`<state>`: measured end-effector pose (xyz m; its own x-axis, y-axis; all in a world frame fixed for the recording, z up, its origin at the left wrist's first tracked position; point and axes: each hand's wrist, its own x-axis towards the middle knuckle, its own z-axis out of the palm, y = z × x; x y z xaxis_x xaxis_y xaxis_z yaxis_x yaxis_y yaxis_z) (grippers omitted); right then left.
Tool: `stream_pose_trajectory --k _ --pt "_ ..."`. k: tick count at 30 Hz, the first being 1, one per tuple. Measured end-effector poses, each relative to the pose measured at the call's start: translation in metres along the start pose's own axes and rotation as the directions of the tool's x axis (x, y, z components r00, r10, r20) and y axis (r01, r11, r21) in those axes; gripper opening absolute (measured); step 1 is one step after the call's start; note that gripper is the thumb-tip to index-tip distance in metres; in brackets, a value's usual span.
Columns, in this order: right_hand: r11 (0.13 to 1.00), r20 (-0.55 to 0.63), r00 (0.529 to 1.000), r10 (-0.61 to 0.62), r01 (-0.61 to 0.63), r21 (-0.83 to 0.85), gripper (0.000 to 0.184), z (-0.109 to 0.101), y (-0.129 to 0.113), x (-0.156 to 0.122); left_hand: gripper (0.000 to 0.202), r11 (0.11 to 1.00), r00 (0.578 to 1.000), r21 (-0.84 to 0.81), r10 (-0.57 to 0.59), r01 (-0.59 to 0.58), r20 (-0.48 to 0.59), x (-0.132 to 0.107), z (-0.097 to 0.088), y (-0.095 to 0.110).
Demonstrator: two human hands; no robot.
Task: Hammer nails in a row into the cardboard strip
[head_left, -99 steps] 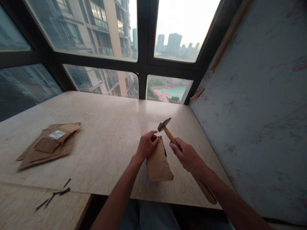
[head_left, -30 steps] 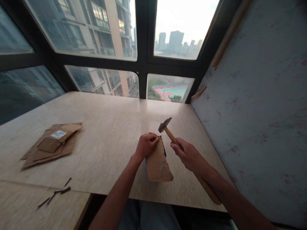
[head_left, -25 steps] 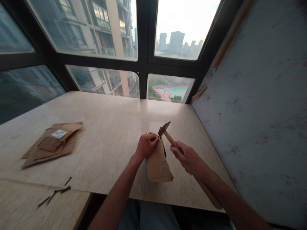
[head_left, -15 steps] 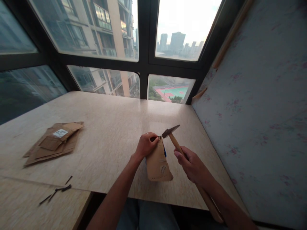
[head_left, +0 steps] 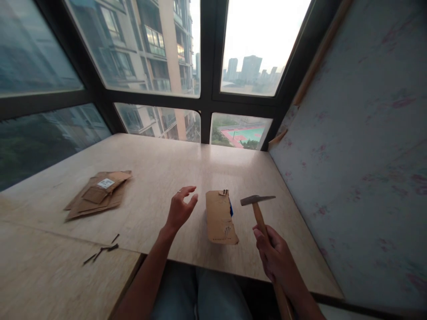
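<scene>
While the cardboard piece (head_left: 220, 218) lies flat on the table (head_left: 160, 169), with what may be a nail (head_left: 224, 193) at its far edge, our right hand (head_left: 275, 258) grips the hammer (head_left: 258, 209) just beside it. Our left hand (head_left: 180, 209) hovers open, apart from the cardboard.

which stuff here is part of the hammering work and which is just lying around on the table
In hand:
right hand gripping the hammer
cardboard piece with nails at its top
left hand, open, off the cardboard

Lying about:
flattened cardboard stack
loose nails
</scene>
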<state>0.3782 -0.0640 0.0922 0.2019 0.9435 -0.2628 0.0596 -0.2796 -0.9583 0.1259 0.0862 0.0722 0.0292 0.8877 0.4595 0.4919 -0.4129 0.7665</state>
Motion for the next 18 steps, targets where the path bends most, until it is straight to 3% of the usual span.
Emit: stream_pose_trajectory --k 6,11,14,18 --pt "0.997 -0.111 0.994 -0.001 0.01 0.078 0.049 0.008 0.013 -0.03 0.03 0.933 0.966 0.268 -0.199 0.238 -0.167 -0.073 -0.087 -0.043" --pt "0.998 -0.095 0.995 0.017 -0.012 0.054 0.052 0.002 0.028 -0.034 0.026 0.715 0.85 0.479 -0.33 0.509 -0.411 -0.14 -0.163 -0.081" --pt "0.998 -0.076 0.997 0.034 -0.029 0.055 0.053 -0.001 0.038 -0.03 0.025 0.627 0.818 0.536 -0.343 0.565 -0.461 -0.169 -0.19 -0.093" --pt "0.996 -0.051 0.996 0.069 -0.065 0.067 0.053 -0.001 0.046 -0.029 0.03 0.583 0.789 0.538 -0.379 0.609 -0.483 -0.184 -0.201 -0.098"
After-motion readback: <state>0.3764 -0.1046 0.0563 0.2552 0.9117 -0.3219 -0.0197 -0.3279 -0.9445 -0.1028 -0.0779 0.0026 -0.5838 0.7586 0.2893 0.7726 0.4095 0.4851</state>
